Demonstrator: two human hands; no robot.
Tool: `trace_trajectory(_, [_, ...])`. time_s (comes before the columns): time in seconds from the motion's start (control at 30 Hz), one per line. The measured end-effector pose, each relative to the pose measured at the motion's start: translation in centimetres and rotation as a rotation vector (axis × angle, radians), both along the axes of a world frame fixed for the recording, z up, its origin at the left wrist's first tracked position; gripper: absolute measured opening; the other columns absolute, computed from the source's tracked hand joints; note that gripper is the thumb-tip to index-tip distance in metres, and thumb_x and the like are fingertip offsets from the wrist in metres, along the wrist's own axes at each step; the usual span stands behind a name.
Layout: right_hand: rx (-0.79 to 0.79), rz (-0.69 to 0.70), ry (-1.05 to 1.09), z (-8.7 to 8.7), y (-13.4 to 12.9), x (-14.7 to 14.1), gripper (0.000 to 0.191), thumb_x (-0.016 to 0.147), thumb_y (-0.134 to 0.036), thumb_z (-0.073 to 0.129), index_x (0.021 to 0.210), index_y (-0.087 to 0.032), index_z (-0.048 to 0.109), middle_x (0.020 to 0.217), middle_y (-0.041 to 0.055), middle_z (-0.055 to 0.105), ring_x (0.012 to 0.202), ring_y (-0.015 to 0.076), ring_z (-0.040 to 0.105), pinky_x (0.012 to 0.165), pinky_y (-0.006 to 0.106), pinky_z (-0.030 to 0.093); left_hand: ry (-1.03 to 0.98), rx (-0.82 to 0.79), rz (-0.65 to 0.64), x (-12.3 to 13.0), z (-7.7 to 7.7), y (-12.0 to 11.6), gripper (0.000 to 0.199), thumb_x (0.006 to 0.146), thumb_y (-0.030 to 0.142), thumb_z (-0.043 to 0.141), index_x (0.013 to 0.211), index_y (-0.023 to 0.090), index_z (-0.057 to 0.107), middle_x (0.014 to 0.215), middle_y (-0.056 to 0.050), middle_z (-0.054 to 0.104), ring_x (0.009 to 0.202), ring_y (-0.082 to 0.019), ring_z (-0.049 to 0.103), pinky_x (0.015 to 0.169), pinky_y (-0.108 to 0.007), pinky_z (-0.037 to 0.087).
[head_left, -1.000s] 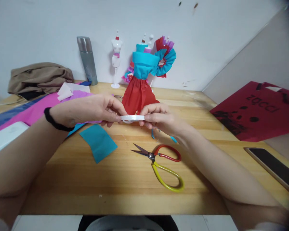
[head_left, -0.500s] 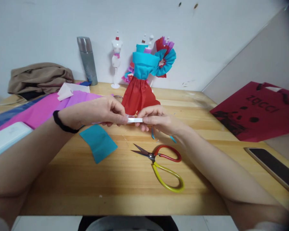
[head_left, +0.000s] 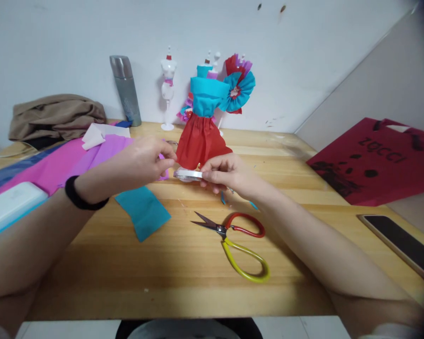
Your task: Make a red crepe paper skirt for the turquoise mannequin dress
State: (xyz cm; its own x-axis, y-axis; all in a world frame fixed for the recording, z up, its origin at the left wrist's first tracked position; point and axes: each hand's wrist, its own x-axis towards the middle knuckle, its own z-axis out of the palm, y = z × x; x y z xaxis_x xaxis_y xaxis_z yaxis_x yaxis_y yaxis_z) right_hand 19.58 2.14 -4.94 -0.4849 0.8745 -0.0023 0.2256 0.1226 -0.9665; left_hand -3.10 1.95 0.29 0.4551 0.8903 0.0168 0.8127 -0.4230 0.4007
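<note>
Your right hand (head_left: 230, 175) pinches the roll's (head_left: 190, 174) rim over the desk's (head_left: 127, 278) middle, probably leaving the far side free for your left hand (head_left: 144, 162) just beside it; whether those fingertips grip anything, I cannot tell. The scissors (head_left: 221, 229) lie towards the near edge, likely for easy reach.

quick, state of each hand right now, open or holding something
Left hand: half-curled beside the white roll; whether it pinches anything thin cannot be told.
Right hand: closed, holding the white roll.
</note>
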Motion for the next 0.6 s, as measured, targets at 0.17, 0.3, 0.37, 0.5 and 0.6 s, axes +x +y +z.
trace_trajectory(0.17, [0.12,-0.068,-0.112,0.0,-0.9,-0.6,0.017,0.072,-0.029,0.066,0.059,-0.019,0.06,0.05,-0.0035,0.054,0.045,0.0086,0.044,0.044,0.023,0.032,0.201,0.168,-0.103,0.4,-1.2,-0.6,0.035,0.087,0.016,0.046,0.052,0.019,0.045,0.049,0.001,0.042,0.048,-0.011,0.032,0.054,-0.031,0.024])
trace_trajectory(0.3, [0.288,-0.102,-0.223,-0.1,-1.5,-0.8,0.019,0.074,-0.027,0.061,0.057,-0.02,0.057,0.05,-0.004,0.048,0.05,0.0092,0.04,0.049,0.024,0.029,0.159,0.149,-0.154,0.9,-2.5,-0.5,0.038,0.092,0.02,0.044,0.054,0.021,0.044,0.049,-0.001,0.048,0.046,-0.012,0.038,0.05,-0.03,0.026])
trace_trajectory(0.37, [0.354,-0.104,-0.271,0.0,-1.7,-0.8,0.018,0.074,-0.026,0.059,0.058,-0.02,0.056,0.05,-0.004,0.046,0.05,0.0093,0.039,0.05,0.025,0.028,0.145,0.11,-0.176,1.3,-2.9,-0.5,0.035,0.09,0.016,0.045,0.056,0.02,0.046,0.051,-0.002,0.055,0.047,-0.012,0.044,0.05,-0.028,0.03])
trace_trajectory(0.5, [0.451,-0.107,-0.362,0.0,-2.0,-1.0,0.022,0.074,-0.021,0.057,0.054,-0.02,0.049,0.049,-0.0044,0.04,0.049,0.0085,0.034,0.049,0.026,0.024,0.063,0.018,-0.151,1.7,-3.3,-0.5,0.032,0.088,0.014,0.045,0.057,0.019,0.05,0.052,-0.003,0.06,0.047,-0.011,0.052,0.048,-0.024,0.036])
trace_trajectory(0.6, [0.49,-0.099,-0.402,0.1,-2.1,-1.0,0.022,0.073,-0.019,0.056,0.053,-0.02,0.047,0.049,-0.0044,0.04,0.048,0.008,0.033,0.049,0.026,0.023,-0.026,-0.183,-0.024,1.8,-3.4,-0.4,0.032,0.088,0.02,0.046,0.056,0.02,0.049,0.05,-0.002,0.06,0.045,-0.013,0.058,0.047,-0.023,0.041])
